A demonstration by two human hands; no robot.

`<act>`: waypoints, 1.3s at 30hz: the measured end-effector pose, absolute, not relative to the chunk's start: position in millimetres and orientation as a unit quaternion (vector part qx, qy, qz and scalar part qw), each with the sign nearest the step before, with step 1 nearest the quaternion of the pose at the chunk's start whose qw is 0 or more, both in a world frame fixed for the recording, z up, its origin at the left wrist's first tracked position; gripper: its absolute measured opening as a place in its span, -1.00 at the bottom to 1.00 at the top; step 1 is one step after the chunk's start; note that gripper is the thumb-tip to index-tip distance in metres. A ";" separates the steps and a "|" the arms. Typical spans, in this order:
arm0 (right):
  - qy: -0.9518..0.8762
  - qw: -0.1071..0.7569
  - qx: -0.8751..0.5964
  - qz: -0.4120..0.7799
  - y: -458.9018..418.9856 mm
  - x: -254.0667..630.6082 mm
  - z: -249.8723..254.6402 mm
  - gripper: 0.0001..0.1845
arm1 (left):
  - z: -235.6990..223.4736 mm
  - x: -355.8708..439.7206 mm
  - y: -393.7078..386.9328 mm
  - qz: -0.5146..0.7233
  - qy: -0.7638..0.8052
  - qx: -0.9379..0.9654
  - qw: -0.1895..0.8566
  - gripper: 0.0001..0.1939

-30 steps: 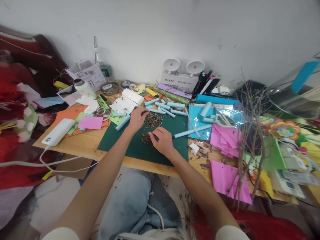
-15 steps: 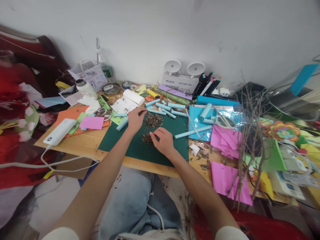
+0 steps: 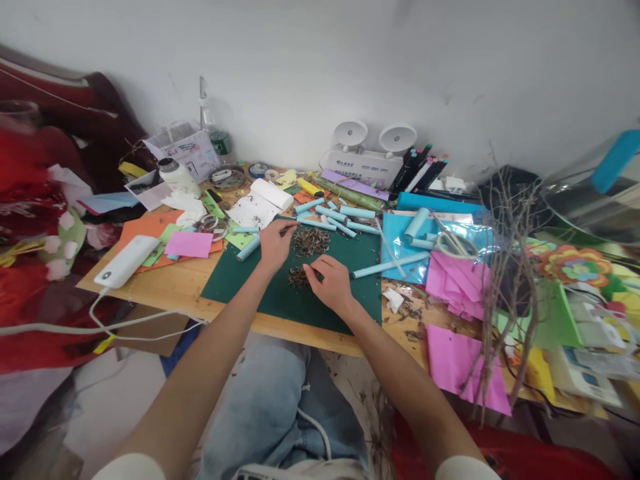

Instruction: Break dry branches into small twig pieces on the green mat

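Two heaps of short, dry brown twig-like bits lie on a dark green mat [image 3: 270,293]. My left hand [image 3: 275,245] is beside the larger upper heap [image 3: 311,241], at its left edge. Its thumb and fingers are pinched together, and whatever is between them is too small to name. Just right of the smaller lower heap [image 3: 298,277] is my right hand [image 3: 330,281], its thumb and index fingertips closed at the heap's edge. What they hold, if anything, is hidden. Several light blue paper tubes [image 3: 361,213] lie behind the upper heap.
A white power bank [image 3: 126,261] with a cable lies at the left. Scissors [image 3: 457,245] rest on blue packaging at the right, near pink paper [image 3: 457,283]. Upright dry branches [image 3: 520,287] stand at the right edge. A white emergency light [image 3: 364,167] stands against the wall.
The view has shifted slightly, so everything sits a little further right. Both hands stay at the same heaps with fingers still pinched.
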State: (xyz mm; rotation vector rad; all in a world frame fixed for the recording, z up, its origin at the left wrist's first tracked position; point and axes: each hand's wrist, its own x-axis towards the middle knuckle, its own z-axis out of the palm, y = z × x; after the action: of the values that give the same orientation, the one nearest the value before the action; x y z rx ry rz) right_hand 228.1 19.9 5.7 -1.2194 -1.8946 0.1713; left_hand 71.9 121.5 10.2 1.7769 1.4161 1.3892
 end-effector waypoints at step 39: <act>-0.690 0.546 -0.419 0.225 18.1 225.6 10.4 -0.82 | 13.1 71.8 14.9 0.528 0.464 0.364 0.612 -0.63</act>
State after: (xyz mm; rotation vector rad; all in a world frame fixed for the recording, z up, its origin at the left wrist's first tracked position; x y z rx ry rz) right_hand 225.6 18.1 10.4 -0.9946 -1.6353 0.5342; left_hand 71.8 14.9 13.1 0.8387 1.0695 1.2169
